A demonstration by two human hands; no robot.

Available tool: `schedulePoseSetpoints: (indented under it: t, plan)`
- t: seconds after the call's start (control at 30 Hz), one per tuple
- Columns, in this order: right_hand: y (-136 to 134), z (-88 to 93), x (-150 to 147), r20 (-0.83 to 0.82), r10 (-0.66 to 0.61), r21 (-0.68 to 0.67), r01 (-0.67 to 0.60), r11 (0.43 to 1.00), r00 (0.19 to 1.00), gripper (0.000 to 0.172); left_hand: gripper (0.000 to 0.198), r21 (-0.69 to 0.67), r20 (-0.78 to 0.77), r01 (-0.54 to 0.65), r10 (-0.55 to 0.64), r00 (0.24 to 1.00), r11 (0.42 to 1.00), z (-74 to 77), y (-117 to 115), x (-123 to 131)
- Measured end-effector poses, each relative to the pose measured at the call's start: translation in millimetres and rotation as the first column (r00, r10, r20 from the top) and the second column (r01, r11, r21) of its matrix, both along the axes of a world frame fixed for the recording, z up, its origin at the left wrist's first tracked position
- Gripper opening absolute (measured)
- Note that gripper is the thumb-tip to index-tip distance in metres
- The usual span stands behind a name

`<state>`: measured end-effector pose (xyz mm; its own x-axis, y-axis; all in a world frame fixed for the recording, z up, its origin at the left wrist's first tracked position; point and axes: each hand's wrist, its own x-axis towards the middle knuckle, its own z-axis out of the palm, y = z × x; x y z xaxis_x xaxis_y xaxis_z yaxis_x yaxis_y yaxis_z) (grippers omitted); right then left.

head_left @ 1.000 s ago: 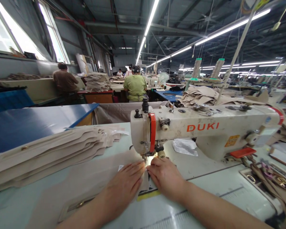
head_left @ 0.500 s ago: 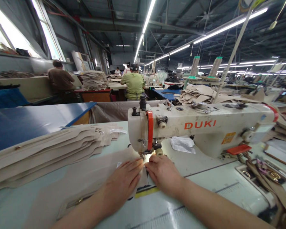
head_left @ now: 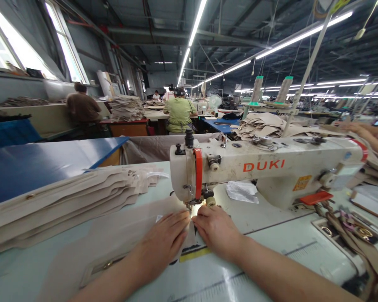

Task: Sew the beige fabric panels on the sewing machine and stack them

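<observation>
Beneath the needle of a white sewing machine lies a beige fabric piece, spread leftward over the pale table. My left hand rests on it with fingers stretched out flat, the tips just before the presser foot. Close on the other side, my right hand has its fingers curled and pressed together at the fabric's edge by the needle. The two hands' fingertips almost meet. A small white label shows beside my left hand. What lies under my fingers is hidden.
Stacked beige fabric pieces lie to the left. A clear plastic bag sits under the machine arm. At right, a sunken tray holds metal rings and straps. Another person's arms reach over fabric behind the machine's right end.
Another person's arms have come into view at the right edge. My hands and the fabric stay almost in the same place; the view has shifted slightly.
</observation>
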<state>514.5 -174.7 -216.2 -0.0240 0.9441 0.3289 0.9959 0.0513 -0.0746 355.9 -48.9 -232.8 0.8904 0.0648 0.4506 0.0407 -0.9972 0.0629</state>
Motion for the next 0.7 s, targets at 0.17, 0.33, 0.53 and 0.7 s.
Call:
schedulePoseSetpoints:
  t: [0.17,0.33,0.53,0.7]
  plan:
    - [0.2,-0.5,-0.5,0.005,-0.01,0.014,0.01,1.0,1.0,0.021,0.035,0.016,0.002,0.007,-0.007,1.0,1.0,0.2,1.3,1.8]
    - [-0.6,-0.9,-0.8,0.004,0.002,0.027,-0.002,1.0,1.0,0.02,0.035,-0.001,-0.008,-0.001,0.001,1.0,1.0,-2.8,2.1,0.8]
    - [-2.4,2.2,-1.5,0.033,0.002,0.003,-0.002,1.0,0.999,0.019,0.035,0.005,0.021,0.002,-0.002,1.0,1.0,-3.4,1.4,0.6]
    - [-2.2,4.8,-1.9,0.051,0.002,-0.013,-0.001,1.0,0.999,0.018,0.034,0.037,0.023,-0.002,0.002,1.0,0.999,-0.8,1.2,2.4]
